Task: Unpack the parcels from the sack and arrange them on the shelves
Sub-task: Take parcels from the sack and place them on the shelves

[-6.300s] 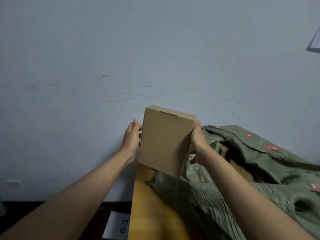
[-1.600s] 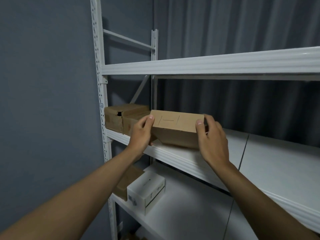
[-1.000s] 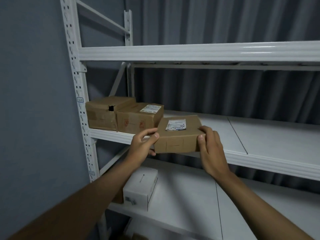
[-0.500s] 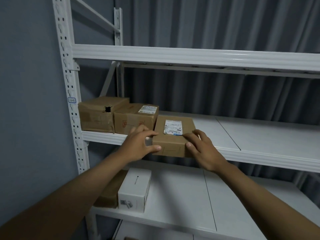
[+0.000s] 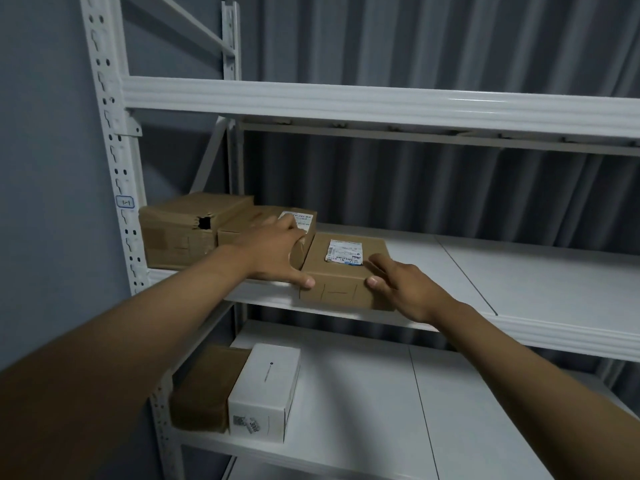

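Resting flat on the white metal shelf (image 5: 519, 271), the small brown cardboard box (image 5: 343, 271) looks light and stiff. Both hands, left (image 5: 273, 251) and right (image 5: 401, 285), lie open, touching its sides, the best place to hold.

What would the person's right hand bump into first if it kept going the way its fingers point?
Probably the white shipping label on the flat brown cardboard parcel that the right hand rests on; depth is unclear.
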